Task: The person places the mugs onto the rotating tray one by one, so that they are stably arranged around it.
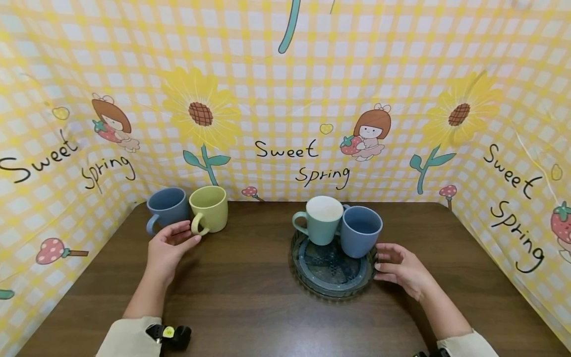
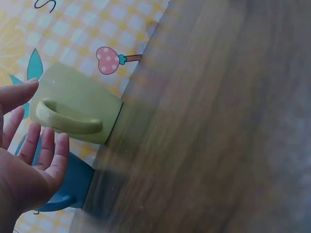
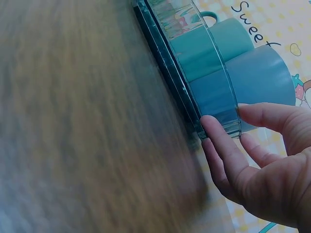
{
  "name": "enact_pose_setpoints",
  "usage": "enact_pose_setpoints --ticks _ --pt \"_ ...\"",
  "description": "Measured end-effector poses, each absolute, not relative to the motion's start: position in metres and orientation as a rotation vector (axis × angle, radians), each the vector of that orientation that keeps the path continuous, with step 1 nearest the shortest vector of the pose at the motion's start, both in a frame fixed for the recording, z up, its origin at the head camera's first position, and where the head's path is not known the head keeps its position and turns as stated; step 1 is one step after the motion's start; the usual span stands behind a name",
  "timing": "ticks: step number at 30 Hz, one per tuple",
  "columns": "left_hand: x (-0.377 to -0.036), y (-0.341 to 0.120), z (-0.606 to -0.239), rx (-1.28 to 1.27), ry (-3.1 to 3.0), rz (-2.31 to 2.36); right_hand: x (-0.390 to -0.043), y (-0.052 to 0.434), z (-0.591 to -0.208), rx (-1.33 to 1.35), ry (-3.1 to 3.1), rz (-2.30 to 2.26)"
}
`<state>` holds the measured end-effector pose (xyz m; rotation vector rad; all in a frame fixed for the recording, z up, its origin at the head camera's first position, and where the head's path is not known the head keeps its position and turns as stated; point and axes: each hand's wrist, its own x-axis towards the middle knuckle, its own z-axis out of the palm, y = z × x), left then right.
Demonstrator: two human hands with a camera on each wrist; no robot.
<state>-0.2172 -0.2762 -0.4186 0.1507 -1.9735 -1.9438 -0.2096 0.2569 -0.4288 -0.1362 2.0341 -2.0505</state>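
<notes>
At ten o'clock on table (image 1: pixel 250 297): yellow mug (image 1: pixel 208 208), handle toward left hand (image 1: pixel 167 248), spread wide, just short. At three: right hand (image 1: pixel 401 270), fingers loose, touching glass tray (image 1: pixel 332 285) rim; blue mug (image 1: pixel 360 230) just beyond.

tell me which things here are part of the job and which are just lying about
In the job:
- yellow mug, by the left hand
- glass tray, its rim touched by the right hand
- green mug and blue mug on the tray
- second blue mug, left of the yellow mug

Lying about:
- printed backdrop
- table
</notes>
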Motion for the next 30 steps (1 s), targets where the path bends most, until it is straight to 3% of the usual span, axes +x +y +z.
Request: enact_pose_setpoints --ticks 15,30 --pt "-0.233 -0.283 -0.423 0.155 -2.041 -2.034 -0.204 0.252 -0.427 -0.097 2.02 -2.072" --pt "-0.241 -0.281 -0.42 0.399 -2.197 -1.785 -0.196 0.246 -0.424 -0.044 2.023 -2.087"
